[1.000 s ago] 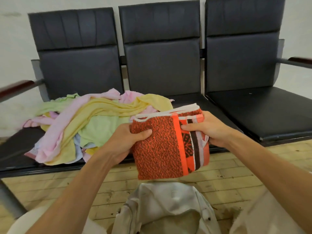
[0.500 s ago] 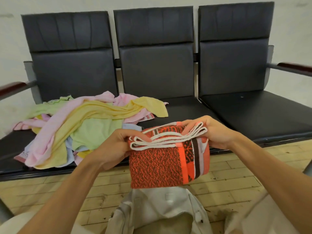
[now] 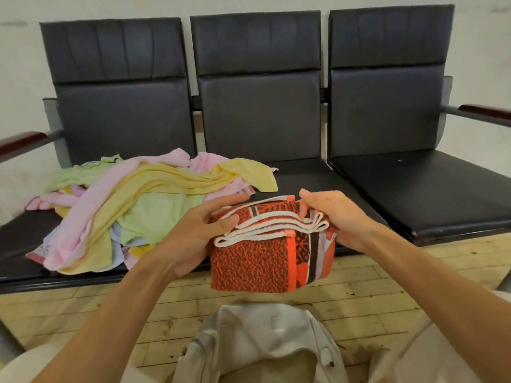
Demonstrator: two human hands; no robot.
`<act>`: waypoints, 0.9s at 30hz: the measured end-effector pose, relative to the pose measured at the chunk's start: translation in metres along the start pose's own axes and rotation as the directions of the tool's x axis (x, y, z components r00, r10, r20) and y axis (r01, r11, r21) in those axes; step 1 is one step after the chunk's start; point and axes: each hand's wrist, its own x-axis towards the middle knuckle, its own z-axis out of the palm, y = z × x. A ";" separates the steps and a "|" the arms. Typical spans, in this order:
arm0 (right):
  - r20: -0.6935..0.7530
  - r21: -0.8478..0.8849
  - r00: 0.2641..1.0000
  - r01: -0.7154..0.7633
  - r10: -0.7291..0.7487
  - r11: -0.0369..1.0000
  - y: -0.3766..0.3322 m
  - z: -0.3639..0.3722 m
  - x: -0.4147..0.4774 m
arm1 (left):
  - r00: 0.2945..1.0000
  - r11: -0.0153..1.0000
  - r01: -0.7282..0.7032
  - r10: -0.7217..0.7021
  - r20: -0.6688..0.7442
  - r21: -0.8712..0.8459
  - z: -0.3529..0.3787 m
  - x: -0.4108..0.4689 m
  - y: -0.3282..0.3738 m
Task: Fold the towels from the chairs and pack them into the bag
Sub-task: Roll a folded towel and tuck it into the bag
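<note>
In the head view, both hands hold one folded orange towel in the air between them. The left hand grasps its left end, thumb pressed on the white-edged layers on top and fingers wrapped behind. The right hand clasps the right end, where the stripes run, with fingertips resting on the upper fold. The white hems lie stacked in loops across the top of the bundle.

Directly below the hands, an off-white bag sits on the wooden floor with its mouth open.

Beyond and left of the left hand, a loose pile of towels, pink, yellow and green, lies on the left seat of a row of black chairs. Past the right hand, the right seat shows bare black padding.
</note>
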 end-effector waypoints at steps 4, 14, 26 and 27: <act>-0.004 0.051 0.998 -0.058 0.058 0.997 0.005 -0.002 0.005 | 0.994 0.990 -0.111 0.112 -0.013 0.092 -0.006 0.001 -0.001; 0.490 -0.366 0.833 -0.069 0.255 0.928 0.015 0.003 0.008 | 0.961 0.809 -0.251 0.272 0.040 0.531 0.005 -0.009 0.007; 0.359 -0.477 0.930 0.106 0.083 0.872 0.016 0.016 0.003 | 0.918 0.746 -0.258 0.387 -0.086 0.614 0.003 0.005 -0.008; 0.348 -0.485 0.935 0.121 0.065 0.866 0.011 0.012 0.003 | 0.928 0.764 -0.243 0.363 -0.087 0.598 0.003 0.005 -0.008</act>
